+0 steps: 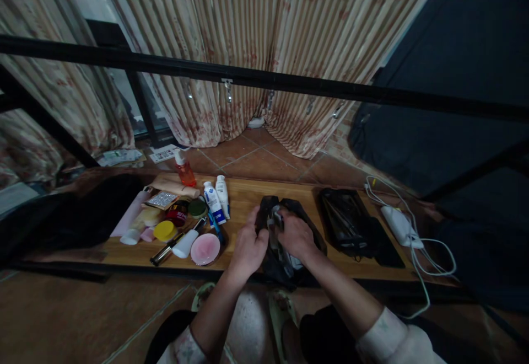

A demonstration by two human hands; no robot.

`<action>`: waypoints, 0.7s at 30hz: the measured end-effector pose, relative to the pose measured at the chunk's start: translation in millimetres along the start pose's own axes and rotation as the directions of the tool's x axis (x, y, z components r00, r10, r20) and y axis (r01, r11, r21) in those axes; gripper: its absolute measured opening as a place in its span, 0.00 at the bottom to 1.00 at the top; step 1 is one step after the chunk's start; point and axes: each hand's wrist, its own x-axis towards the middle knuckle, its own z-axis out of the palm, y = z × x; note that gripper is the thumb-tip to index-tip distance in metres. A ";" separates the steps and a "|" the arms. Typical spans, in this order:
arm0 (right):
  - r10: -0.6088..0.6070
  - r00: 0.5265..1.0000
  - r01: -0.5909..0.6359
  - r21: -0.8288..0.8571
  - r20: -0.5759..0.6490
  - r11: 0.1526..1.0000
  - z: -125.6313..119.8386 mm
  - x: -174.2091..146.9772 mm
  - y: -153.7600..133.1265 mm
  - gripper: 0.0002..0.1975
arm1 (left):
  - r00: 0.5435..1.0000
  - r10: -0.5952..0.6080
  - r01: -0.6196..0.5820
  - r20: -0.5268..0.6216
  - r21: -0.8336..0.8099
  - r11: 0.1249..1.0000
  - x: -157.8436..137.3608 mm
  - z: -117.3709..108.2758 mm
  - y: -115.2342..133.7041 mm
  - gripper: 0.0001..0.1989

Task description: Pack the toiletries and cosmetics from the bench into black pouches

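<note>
A black pouch (270,267) lies unzipped on the wooden bench, with greyish items only partly showing inside. My left hand (250,245) grips the pouch's left edge, thumb toward the opening. Reaching in from the right, my right hand (296,236) has its fingers bent down around something in the pouch that I cannot make out. Left of my hands lie a pink round dish (205,249), a white bottle (185,244), a blue-and-white tube (214,203) and a yellow-lidded jar (165,230).
Right of the pouch lies a black case with a see-through top (343,220). Beyond it is a white power strip (400,226) with looped cables. An orange pump bottle (184,170) stands at the back. A black metal bar (248,74) crosses in front of the curtains.
</note>
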 end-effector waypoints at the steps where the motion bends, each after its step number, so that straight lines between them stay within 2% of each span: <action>1: -0.004 1.000 0.004 -0.024 -0.014 1.000 -0.4 -0.9 -1.8 0.23 | 1.000 -0.001 0.001 -0.001 0.001 1.000 -0.4 -0.3 0.3 0.29; 4: -0.040 0.999 0.040 -0.059 -0.005 0.997 -1.0 -0.4 -6.5 0.21 | 1.000 -0.016 0.017 -0.010 0.022 1.000 0.0 -0.3 -1.2 0.30; 8: -0.042 0.996 0.046 -0.048 0.080 0.998 0.9 6.8 -9.1 0.16 | 0.997 -0.068 0.069 -0.022 0.070 0.995 1.9 0.4 -5.1 0.29; 12: -0.048 0.995 0.052 -0.051 0.083 0.997 1.2 10.6 -6.9 0.16 | 0.995 -0.096 0.097 -0.023 0.086 0.992 1.8 -0.7 -4.9 0.30; 15: -0.076 0.996 0.077 -0.040 0.047 0.996 -6.8 4.5 -2.9 0.16 | 0.996 -0.086 0.088 -0.029 0.083 0.993 1.0 -1.9 -4.8 0.30; 18: -0.123 0.992 0.124 0.038 -0.030 0.992 -22.6 -8.5 2.9 0.16 | 0.995 -0.094 0.096 -0.026 0.092 0.991 0.9 -2.2 -7.4 0.30; 21: -0.120 0.990 0.127 0.121 -0.068 0.985 -38.0 -24.9 11.3 0.16 | 0.997 -0.080 0.082 -0.025 0.089 0.993 1.2 -2.2 -10.3 0.30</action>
